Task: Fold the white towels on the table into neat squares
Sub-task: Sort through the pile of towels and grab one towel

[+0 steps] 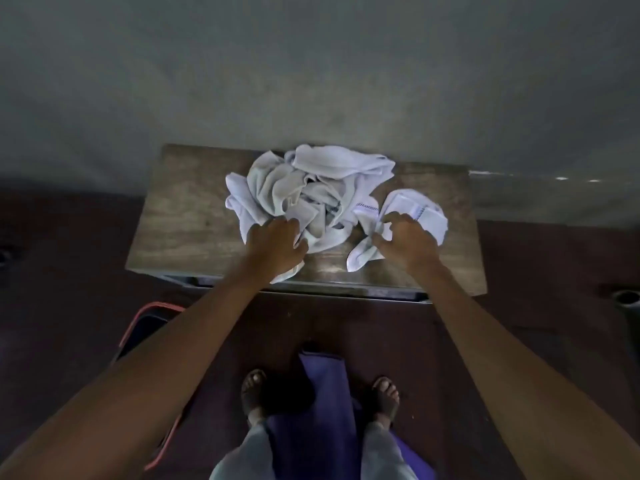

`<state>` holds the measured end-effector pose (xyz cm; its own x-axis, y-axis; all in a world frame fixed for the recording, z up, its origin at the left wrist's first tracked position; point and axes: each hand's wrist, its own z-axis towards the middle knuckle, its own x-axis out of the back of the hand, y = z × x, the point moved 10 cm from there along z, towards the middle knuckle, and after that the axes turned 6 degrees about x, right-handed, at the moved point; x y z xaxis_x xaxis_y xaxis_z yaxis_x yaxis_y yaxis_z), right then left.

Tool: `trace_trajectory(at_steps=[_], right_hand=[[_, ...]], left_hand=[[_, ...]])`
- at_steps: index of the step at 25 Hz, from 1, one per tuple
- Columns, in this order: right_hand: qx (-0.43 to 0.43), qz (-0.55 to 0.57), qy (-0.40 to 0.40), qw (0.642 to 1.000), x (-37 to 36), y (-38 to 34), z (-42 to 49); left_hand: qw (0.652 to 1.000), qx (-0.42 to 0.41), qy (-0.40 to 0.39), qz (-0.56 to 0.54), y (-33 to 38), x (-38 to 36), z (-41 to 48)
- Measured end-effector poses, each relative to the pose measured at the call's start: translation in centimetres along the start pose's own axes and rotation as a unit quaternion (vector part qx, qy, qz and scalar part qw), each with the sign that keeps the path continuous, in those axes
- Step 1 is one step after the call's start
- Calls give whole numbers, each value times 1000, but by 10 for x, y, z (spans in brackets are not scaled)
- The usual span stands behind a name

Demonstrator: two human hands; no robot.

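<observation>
**Two hands on a heap of unfolded white towels**

The fingers point(403, 220) of the right hand point(407, 242) are bent down and, with the thumb, pinch a bunch of cloth on a single crumpled white towel with a thin blue stitched line point(426, 211). The left hand point(277, 242) lies on the near edge of a heap of crumpled white cloth towels point(311, 188). Its fingers reach forward over the fabric, but I cannot tell whether they grip it or only rest there.

The single towel lies just to the right of the heap, touching it. Both sit on a small brown wooden table point(180, 216) pushed against a grey wall, and one corner of the heap hangs over the table's near edge. Nothing is folded yet.

The towels look light, soft and limp. They should sag and bunch when lifted, and those in the heap will likely drag one another along. The sensible hold seems to be two neighbouring corners of the single towel, found by following the stitched line along its hem, so that it can be spread flat first.

On the dark floor to the left stands a dark basket with a red rim point(145, 327). A purple cloth point(322, 393) hangs between the person's sandalled feet.
</observation>
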<state>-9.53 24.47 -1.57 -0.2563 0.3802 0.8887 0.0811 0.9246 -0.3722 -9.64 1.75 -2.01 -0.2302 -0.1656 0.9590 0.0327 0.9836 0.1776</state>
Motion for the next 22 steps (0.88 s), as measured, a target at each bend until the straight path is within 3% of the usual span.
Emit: trace_trajectory(at_steps=[6, 11, 22], right_hand=[[-2, 9, 39, 999, -94, 73, 103], [64, -6, 103, 993, -136, 82, 159], [102, -18, 117, 988, -119, 54, 49]], left_hand=[[998, -4, 16, 65, -35, -130, 91], [990, -9, 127, 67, -30, -163, 139], [989, 2, 147, 16, -8, -122, 41]])
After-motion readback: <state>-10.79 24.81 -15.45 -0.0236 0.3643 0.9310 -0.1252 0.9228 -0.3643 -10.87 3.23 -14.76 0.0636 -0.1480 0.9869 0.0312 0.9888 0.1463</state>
